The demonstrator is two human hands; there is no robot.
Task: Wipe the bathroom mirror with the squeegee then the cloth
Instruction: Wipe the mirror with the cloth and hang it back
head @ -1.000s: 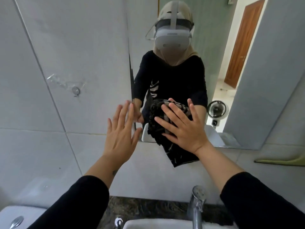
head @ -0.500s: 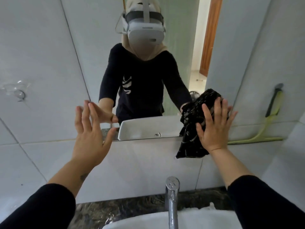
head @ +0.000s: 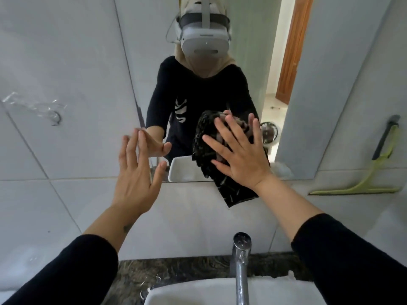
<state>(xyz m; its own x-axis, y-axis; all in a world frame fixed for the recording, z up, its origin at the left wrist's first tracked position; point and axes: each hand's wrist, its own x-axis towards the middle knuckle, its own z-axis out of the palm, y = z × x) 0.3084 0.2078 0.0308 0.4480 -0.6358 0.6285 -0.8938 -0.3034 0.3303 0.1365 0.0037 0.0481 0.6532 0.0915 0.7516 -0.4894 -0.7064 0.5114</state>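
The mirror (head: 308, 73) hangs on the tiled wall above the basin and reflects me. My right hand (head: 239, 154) presses a black patterned cloth (head: 236, 191) flat against the mirror's lower edge, fingers spread; the cloth's lower corner hangs onto the tiles. My left hand (head: 137, 175) is open with fingers apart, its fingertips at the mirror's lower left corner. A yellow-green squeegee (head: 372, 172) with a dark handle leans against the wall right of the mirror, apart from both hands.
A chrome tap (head: 241, 260) stands over the white basin (head: 198, 291) at the bottom. A dark stone counter (head: 176, 268) runs behind the basin. A clear wall hook (head: 55, 116) sits on the tiles at left.
My right hand has slid the cloth leftward along the mirror's bottom edge from its right side toward the middle. The left hand stays at the left corner.
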